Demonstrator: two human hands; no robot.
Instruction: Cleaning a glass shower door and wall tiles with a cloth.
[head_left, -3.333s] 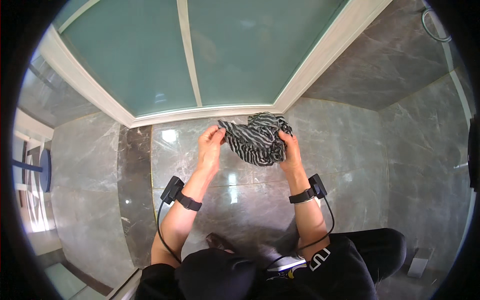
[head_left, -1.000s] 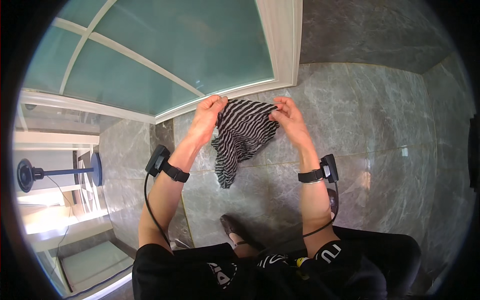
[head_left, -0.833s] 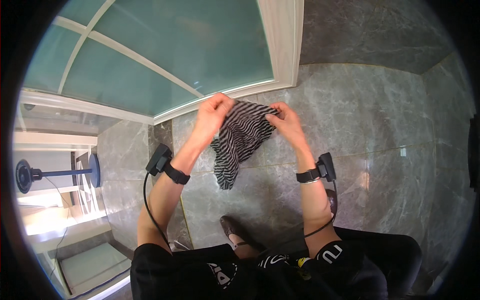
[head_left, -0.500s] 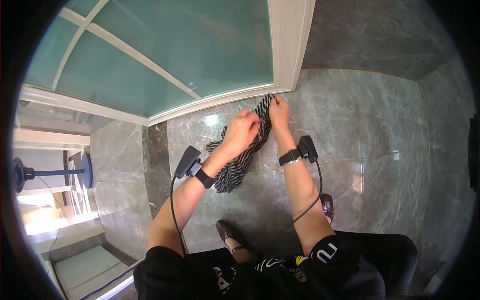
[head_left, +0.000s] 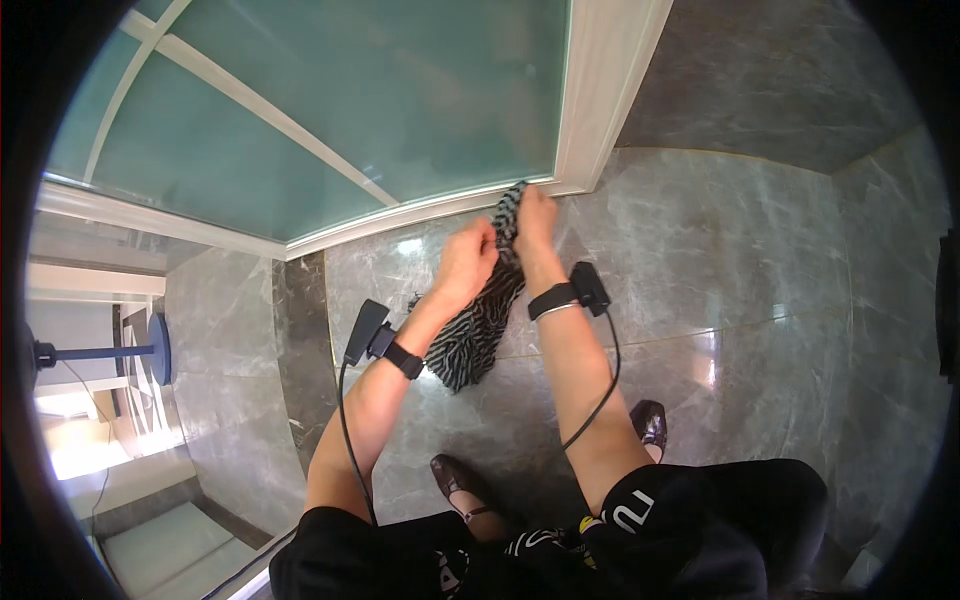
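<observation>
A black-and-white zebra-striped cloth (head_left: pixel 468 348) hangs in loose folds between my hands, low in front of the door's bottom edge. My right hand (head_left: pixel 537 220) is closed on its upper end, which rises close to the white door frame. Just left of it, my left hand (head_left: pixel 466 264) has its fingers bent together against the edge of the cloth, pinching it. The fingertips of both hands are partly hidden by the fabric. Each wrist wears a black strap with a small dark device and a cable.
A white-framed door with frosted green panes (head_left: pixel 380 110) stands in front of me. Grey marble tiles (head_left: pixel 700 260) cover the floor. My dark shoes (head_left: pixel 650 425) are below my arms. At left, a blue stand with a round disc (head_left: pixel 160 348) stands near a bright opening.
Both hands have shifted slightly left with the cloth. The left fingers, loosely raised before, now close on the cloth beside the right hand. The upper cloth is more bunched.
</observation>
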